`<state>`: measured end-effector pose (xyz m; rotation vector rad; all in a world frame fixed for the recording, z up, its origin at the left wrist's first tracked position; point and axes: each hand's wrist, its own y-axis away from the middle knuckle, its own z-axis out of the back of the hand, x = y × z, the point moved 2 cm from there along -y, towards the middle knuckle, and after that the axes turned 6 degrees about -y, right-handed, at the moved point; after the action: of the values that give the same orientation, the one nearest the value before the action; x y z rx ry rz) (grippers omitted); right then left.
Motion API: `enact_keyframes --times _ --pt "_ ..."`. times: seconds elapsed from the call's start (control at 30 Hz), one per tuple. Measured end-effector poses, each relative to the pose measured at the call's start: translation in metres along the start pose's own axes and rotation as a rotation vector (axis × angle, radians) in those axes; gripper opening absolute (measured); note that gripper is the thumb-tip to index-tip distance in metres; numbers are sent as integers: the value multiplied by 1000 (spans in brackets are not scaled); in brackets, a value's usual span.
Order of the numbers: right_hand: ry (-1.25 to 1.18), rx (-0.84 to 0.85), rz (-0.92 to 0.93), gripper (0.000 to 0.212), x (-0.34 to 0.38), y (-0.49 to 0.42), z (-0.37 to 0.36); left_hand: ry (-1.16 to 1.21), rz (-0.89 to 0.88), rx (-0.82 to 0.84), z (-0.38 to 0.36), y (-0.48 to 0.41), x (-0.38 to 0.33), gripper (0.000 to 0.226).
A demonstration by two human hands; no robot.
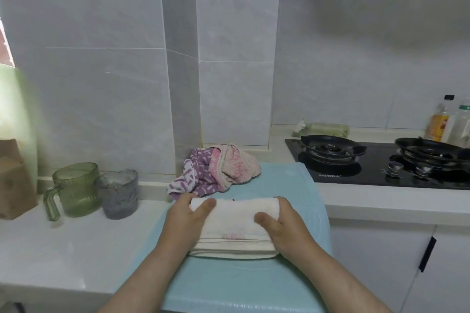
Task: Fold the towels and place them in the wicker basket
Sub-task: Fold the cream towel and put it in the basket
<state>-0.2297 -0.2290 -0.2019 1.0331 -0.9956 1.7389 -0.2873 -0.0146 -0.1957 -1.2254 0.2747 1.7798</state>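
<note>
Towel (232,226), white terry, folded, is laid centre-low on pale blue mat (229,287); ends are clasped by left hand (188,218) and right hand (282,226), thumbs on top. Judged soft, light: best held at both ends.

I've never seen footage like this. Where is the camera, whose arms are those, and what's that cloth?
There is no machine here: a person wears one wide-angle camera on the head, so you look down along their own arms. The left hand and right hand each grip an end of a folded white towel, thumbs on top; it lies on a light blue mat on a kitchen counter. Behind it lie a crumpled purple towel and pink towel, not yet folded. Left stand a green mug and a grey cup; right is a gas stove. No wicker basket shows.
</note>
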Motion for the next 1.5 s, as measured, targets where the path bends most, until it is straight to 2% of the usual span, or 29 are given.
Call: enact_keyframes --times 0.17,0.27,0.37,0.47,0.57,0.93,1.27,1.5 --pt "20 -7 -3 29 -5 -1 4 -15 5 83 -5 2 3 20" --pt "-98 -24 -35 24 -5 -1 -2 146 146 24 -14 7 -2 25" --pt "-248 -139 -121 17 0 -2 -9 -7 135 -62 -21 10 -8 30" --pt "-27 -221 -59 31 2 -2 -10 -67 23 -99 -20 10 -6 34" --pt "58 -240 -22 36 2 -3 -9 -59 -9 -60 -16 6 -4 33" --pt "41 -262 -52 40 -1 -6 -9 -27 -25 -45 -17 1 1 33" --pt "12 -252 -7 43 -11 -9 -9 -77 -34 -128 -19 2 3 32" --pt "-17 -233 -110 36 -8 -9 -9 -145 44 -131 -21 -1 7 35"
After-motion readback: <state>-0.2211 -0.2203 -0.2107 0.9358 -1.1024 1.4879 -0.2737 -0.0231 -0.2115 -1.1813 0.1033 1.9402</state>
